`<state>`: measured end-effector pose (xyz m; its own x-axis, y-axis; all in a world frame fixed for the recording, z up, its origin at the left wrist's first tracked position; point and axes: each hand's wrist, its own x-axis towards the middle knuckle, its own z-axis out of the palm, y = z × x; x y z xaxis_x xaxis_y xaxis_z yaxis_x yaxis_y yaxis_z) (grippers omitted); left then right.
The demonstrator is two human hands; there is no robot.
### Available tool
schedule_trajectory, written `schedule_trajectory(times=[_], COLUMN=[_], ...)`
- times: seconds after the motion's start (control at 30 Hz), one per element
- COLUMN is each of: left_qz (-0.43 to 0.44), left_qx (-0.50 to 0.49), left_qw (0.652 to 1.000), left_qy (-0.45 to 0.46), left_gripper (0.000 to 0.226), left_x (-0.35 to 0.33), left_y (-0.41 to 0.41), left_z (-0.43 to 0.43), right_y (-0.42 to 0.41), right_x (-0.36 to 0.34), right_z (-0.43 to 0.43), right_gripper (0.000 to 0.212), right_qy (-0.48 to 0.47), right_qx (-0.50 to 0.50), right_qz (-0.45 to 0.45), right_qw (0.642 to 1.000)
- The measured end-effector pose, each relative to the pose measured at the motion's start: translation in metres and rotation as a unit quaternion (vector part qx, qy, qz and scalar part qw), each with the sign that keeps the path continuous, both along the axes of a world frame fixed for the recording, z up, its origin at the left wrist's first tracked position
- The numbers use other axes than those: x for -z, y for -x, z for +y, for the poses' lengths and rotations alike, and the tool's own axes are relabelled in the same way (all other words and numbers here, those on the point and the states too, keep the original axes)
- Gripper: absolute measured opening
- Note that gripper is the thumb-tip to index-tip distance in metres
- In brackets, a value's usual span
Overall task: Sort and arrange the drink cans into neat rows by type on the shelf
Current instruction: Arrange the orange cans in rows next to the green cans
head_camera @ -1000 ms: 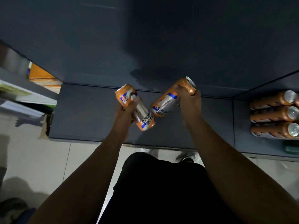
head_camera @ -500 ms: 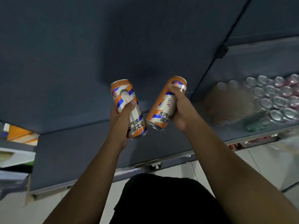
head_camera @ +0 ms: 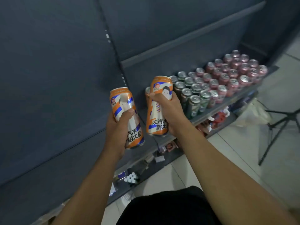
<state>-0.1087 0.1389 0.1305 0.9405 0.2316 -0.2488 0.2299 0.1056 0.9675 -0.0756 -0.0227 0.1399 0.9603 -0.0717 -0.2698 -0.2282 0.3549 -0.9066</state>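
Note:
My left hand (head_camera: 119,127) grips an orange, silver and blue drink can (head_camera: 125,108), held upright in front of the dark shelf unit. My right hand (head_camera: 168,109) grips a second orange can (head_camera: 159,93) of the same kind, slightly higher and to the right. Behind the right can, the grey shelf (head_camera: 230,101) carries rows of upright cans: one more orange can (head_camera: 147,95) partly hidden, then green cans (head_camera: 194,101), then pink cans (head_camera: 233,73) further right.
A lower shelf (head_camera: 162,158) under the cans holds small boxes and packets. A dark tripod stand (head_camera: 279,125) and a pale plastic bag (head_camera: 253,114) are on the tiled floor at right. Dark shelf panels fill the left.
My view has swung right, bringing the stocked shelf of cans into view. Both cans have turned from tilted to upright and moved toward the shelf's left end.

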Motion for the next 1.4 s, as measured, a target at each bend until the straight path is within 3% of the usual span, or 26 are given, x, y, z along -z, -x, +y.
schedule_trajectory(times=[0.13, 0.2, 0.3, 0.37, 0.47, 0.57, 0.67, 1.0, 1.13, 1.33, 1.4], left_qz=[0.011, 0.019, 0.020, 0.027, 0.049, 0.067, 0.074, 0.090, 0.104, 0.133, 0.154], left_qx=[0.062, 0.086, 0.122, 0.133, 0.151, 0.173, 0.173, 0.195, 0.167, 0.144, 0.130], left_qw=[0.998, 0.996, 0.992, 0.991, 0.987, 0.983, 0.982, 0.977, 0.980, 0.979, 0.978], left_qy=[-0.015, -0.013, 0.000, 0.007, -0.001, 0.001, -0.004, -0.001, -0.010, -0.047, -0.061], left_gripper=[0.045, 0.053, 0.036, 0.040, 0.055, 0.045, 0.033, 0.041, 0.037, 0.035, 0.039], left_x=[-0.001, 0.000, 0.003, 0.008, 0.019, 0.035, 0.049, 0.071, 0.086, 0.119, 0.134], left_y=[0.003, 0.001, -0.001, -0.005, -0.014, -0.029, -0.050, -0.129, -0.140, -0.139, -0.140], left_z=[-0.054, -0.074, -0.100, -0.112, -0.120, -0.126, -0.130, -0.132, -0.127, -0.124, -0.123], right_y=[0.018, 0.024, 0.030, 0.032, 0.031, 0.022, 0.001, -0.092, -0.113, -0.136, -0.146], right_x=[0.004, 0.004, 0.010, 0.013, 0.018, 0.025, 0.030, 0.040, 0.054, 0.085, 0.101], right_z=[-0.056, -0.078, -0.100, -0.109, -0.121, -0.131, -0.136, -0.136, -0.138, -0.142, -0.145], right_gripper=[0.022, 0.030, 0.034, 0.036, 0.014, 0.013, 0.012, 0.015, 0.029, 0.022, 0.029], right_qy=[0.020, 0.032, 0.041, 0.038, 0.041, 0.060, 0.082, 0.161, 0.198, 0.223, 0.244], right_qx=[0.033, 0.050, 0.070, 0.080, 0.078, 0.079, 0.068, 0.060, 0.039, -0.007, -0.035], right_qz=[-0.017, -0.014, -0.007, 0.004, 0.017, 0.031, 0.047, 0.049, 0.058, 0.053, 0.045], right_qw=[0.999, 0.998, 0.997, 0.996, 0.996, 0.995, 0.993, 0.984, 0.978, 0.973, 0.968])
